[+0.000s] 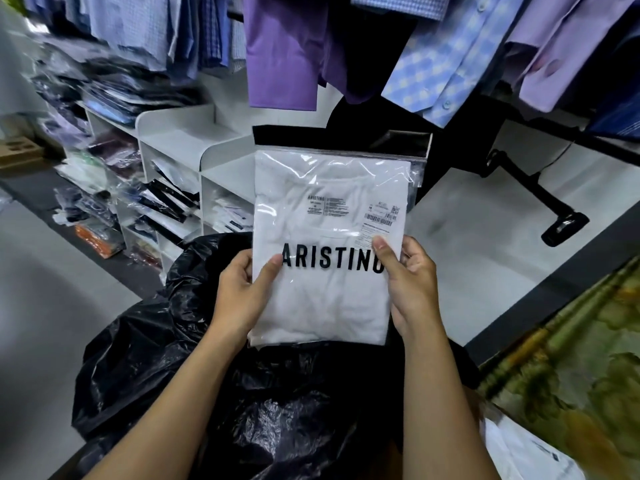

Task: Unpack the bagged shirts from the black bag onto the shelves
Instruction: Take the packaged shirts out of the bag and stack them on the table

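The left hand (242, 292) and right hand (410, 278) each clamp a lower side edge of a white bagged shirt (325, 244), thumbs on its front, raised above the open black bag (214, 358); the white shelves (180, 147) stand to the left, partly filled; best keep the packet flat, carry it across with both hands, slide it into a free compartment, label outward.
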